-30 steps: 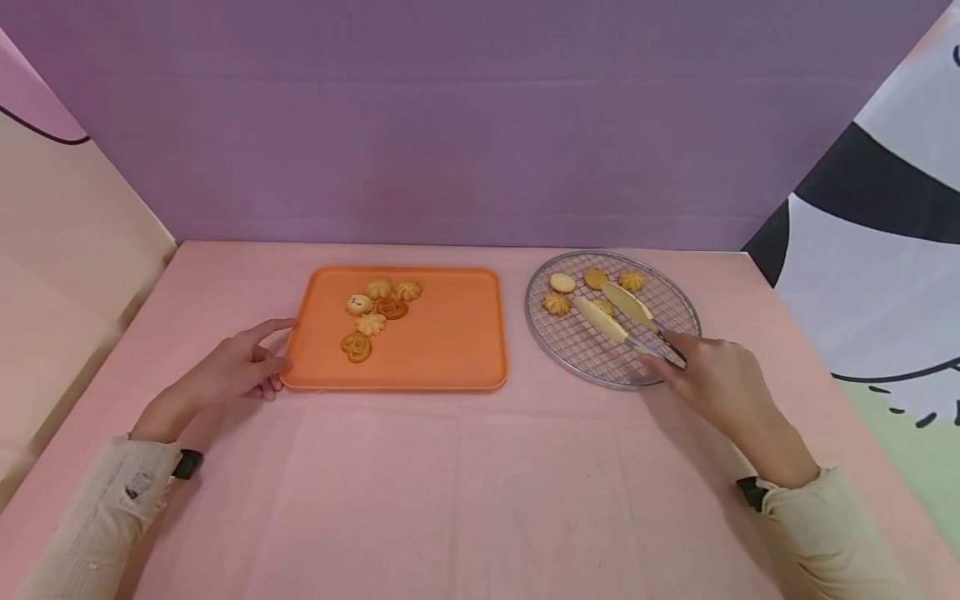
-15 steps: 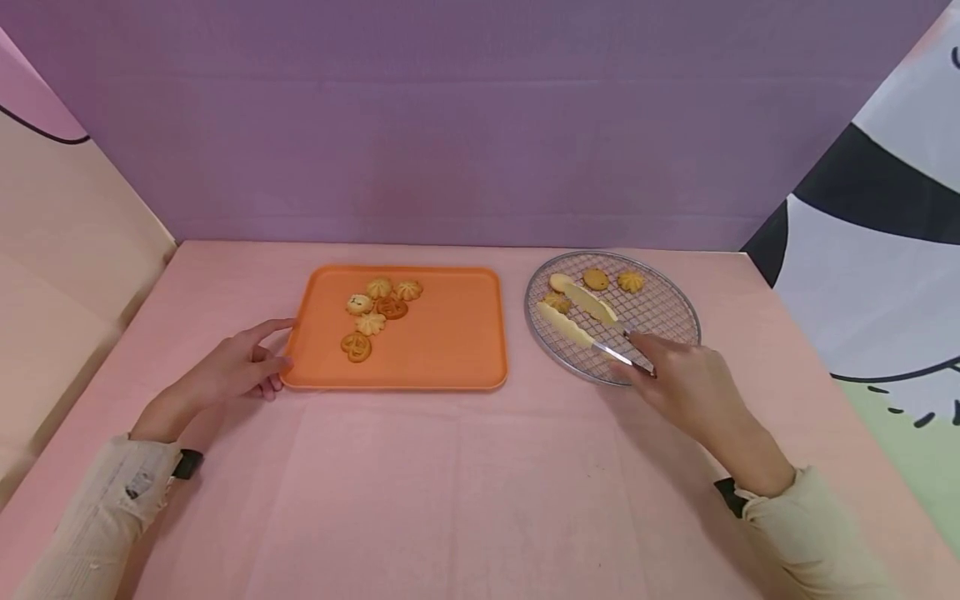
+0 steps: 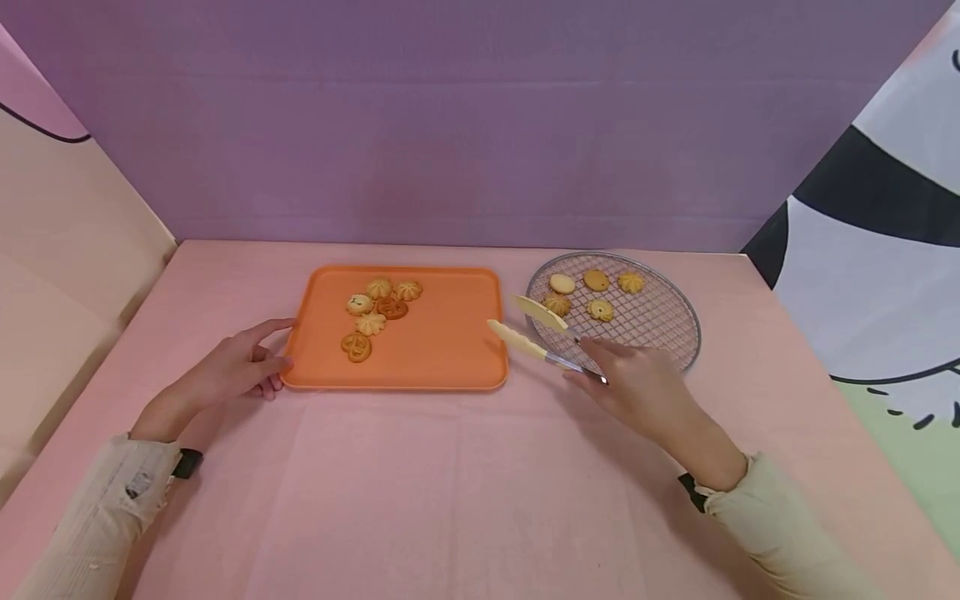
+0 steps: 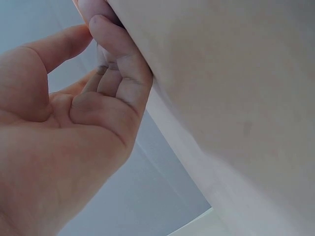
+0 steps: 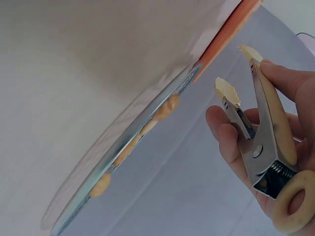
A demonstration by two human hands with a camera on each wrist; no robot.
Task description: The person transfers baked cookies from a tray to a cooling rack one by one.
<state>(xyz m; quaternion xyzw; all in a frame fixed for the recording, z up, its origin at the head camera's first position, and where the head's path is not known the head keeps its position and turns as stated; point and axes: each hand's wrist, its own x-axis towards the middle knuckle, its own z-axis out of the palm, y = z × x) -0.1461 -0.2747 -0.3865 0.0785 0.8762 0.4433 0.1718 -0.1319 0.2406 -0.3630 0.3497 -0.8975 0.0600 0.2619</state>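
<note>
My right hand (image 3: 645,392) grips tongs (image 3: 523,340) with cream scalloped tips and metal arms. Their tips stand apart with nothing between them, overlapping the tray's right edge and the gap beside the rack in the head view. The right wrist view shows the spring and end ring of these tongs (image 5: 266,167). At the far left, my left hand (image 3: 232,367) touches the left edge of the orange tray (image 3: 450,333) with index finger and thumb. Several cookies, among them a pretzel-shaped cookie (image 3: 356,347) and a bear-faced cookie (image 3: 359,304), lie on the tray's left half.
A round wire cooling rack (image 3: 652,321) right of the tray bears several cookies, including a pale oval cookie (image 3: 562,284) and a ring-shaped cookie (image 3: 600,311). Behind the pink-covered table (image 3: 450,475) rises a purple backdrop (image 3: 450,125).
From over the rack, my right hand has carried the parted tongs left to the tray's right edge. My left hand and all the cookies have kept their places.
</note>
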